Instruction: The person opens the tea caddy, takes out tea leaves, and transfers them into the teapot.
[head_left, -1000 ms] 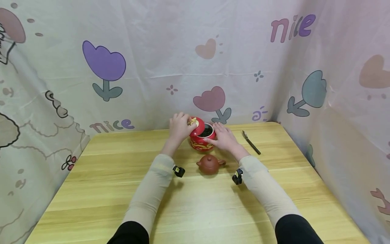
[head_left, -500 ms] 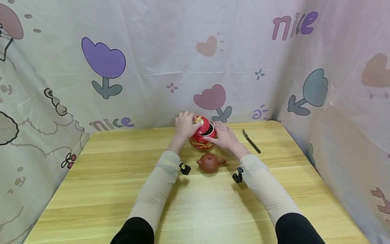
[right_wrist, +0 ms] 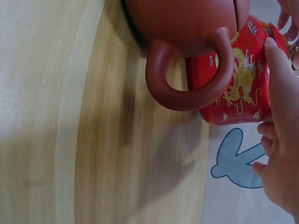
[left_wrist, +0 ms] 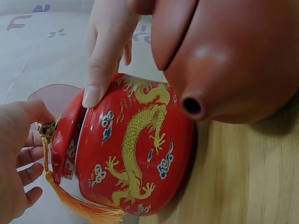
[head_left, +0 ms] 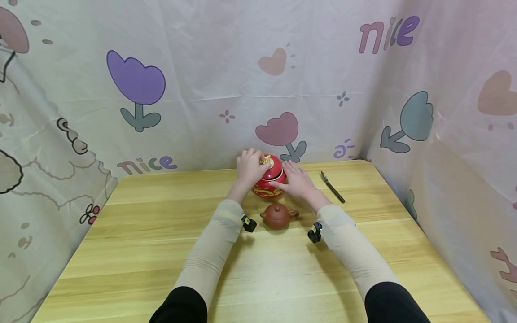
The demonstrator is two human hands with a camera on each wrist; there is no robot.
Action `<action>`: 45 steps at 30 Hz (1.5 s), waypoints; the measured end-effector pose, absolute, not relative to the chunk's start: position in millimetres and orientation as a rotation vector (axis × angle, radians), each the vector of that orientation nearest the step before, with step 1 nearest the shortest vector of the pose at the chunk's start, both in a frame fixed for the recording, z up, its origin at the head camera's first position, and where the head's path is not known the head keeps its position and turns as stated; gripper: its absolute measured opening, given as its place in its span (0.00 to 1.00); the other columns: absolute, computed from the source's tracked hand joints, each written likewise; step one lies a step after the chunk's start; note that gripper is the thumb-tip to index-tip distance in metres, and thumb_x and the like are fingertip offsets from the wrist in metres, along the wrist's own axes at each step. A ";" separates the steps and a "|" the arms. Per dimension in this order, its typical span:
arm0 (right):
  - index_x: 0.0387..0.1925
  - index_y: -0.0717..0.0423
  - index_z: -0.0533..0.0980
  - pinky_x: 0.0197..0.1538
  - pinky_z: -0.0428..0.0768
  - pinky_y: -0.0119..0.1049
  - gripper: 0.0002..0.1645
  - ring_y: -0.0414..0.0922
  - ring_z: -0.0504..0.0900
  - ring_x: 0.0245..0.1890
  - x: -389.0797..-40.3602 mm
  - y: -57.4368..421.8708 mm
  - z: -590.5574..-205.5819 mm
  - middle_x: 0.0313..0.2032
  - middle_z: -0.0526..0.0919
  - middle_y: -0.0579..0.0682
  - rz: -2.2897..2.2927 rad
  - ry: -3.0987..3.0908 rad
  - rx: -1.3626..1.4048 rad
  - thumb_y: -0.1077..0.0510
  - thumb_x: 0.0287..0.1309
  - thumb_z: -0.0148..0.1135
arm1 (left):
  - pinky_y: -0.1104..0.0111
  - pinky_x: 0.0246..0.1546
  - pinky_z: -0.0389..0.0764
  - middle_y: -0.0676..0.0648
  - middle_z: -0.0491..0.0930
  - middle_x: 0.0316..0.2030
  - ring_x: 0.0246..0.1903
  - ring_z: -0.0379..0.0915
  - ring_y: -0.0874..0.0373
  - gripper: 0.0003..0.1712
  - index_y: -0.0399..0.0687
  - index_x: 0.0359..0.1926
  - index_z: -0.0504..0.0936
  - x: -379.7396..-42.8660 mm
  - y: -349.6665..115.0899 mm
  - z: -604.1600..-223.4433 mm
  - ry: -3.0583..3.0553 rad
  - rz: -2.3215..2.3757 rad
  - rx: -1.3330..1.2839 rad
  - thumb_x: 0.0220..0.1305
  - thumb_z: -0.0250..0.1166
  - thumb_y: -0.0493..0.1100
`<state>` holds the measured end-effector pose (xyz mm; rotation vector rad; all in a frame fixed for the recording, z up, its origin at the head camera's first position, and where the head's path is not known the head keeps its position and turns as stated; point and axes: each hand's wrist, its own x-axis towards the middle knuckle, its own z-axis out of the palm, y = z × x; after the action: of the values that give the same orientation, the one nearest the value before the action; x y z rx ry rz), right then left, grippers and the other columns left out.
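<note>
A red jar (head_left: 267,190) with a gold dragon stands near the back of the table. My left hand (head_left: 248,170) pinches the gold knob of its red lid (left_wrist: 65,136), from which an orange tassel (left_wrist: 86,205) hangs. The lid sits tilted over the mouth, and a narrow dark gap shows between lid and rim. On the jar's right side, my right hand (head_left: 298,181) grips it, thumb by the rim and fingers round the far side. In front of the jar is a brown clay teapot (head_left: 277,216), spout to the left and handle to the right.
A dark, slim pen-like tool (head_left: 333,187) lies to the right of the right hand. The wooden table (head_left: 153,233) meets a printed cloth backdrop (head_left: 210,67) behind the jar, and more cloth hangs at both sides.
My left hand has moved right, bringing the lid over the jar's mouth, so the dark contents are now covered from the head view. The right hand holds its place on the jar.
</note>
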<state>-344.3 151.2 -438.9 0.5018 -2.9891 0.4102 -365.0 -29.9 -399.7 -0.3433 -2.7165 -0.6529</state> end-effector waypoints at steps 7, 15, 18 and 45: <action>0.75 0.61 0.50 0.76 0.52 0.55 0.59 0.55 0.48 0.77 -344.6 151.0 -439.8 0.75 0.55 0.60 0.414 -2.998 0.491 0.24 0.59 0.49 | 0.54 0.53 0.69 0.48 0.77 0.43 0.50 0.66 0.49 0.16 0.50 0.35 0.77 -365.6 -26.7 -401.9 -2.725 -0.634 -0.338 0.60 0.64 0.57; 0.75 0.61 0.51 0.76 0.52 0.56 0.58 0.55 0.49 0.77 -345.4 151.5 -440.7 0.75 0.56 0.59 0.442 -2.983 0.500 0.25 0.59 0.50 | 0.54 0.52 0.69 0.48 0.77 0.42 0.49 0.67 0.49 0.16 0.50 0.34 0.77 -364.6 -26.2 -403.1 -2.720 -0.634 -0.344 0.60 0.64 0.57; 0.75 0.61 0.51 0.76 0.51 0.56 0.58 0.55 0.49 0.77 -345.4 151.5 -440.9 0.75 0.56 0.59 0.443 -2.983 0.497 0.24 0.59 0.49 | 0.54 0.52 0.69 0.48 0.76 0.42 0.49 0.67 0.49 0.16 0.50 0.34 0.76 -364.3 -26.5 -403.6 -2.724 -0.632 -0.346 0.61 0.64 0.57; 0.75 0.60 0.52 0.75 0.52 0.57 0.58 0.56 0.49 0.77 -346.3 150.3 -443.4 0.75 0.55 0.59 0.462 -2.982 0.483 0.24 0.59 0.49 | 0.55 0.50 0.70 0.48 0.78 0.43 0.49 0.67 0.49 0.15 0.51 0.34 0.78 -364.3 -26.7 -411.0 -2.707 -0.625 -0.355 0.60 0.62 0.57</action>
<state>-346.3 150.3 -443.4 0.4833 -2.9816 0.4619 -364.3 -26.7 -411.0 -0.3549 -2.7074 -0.6253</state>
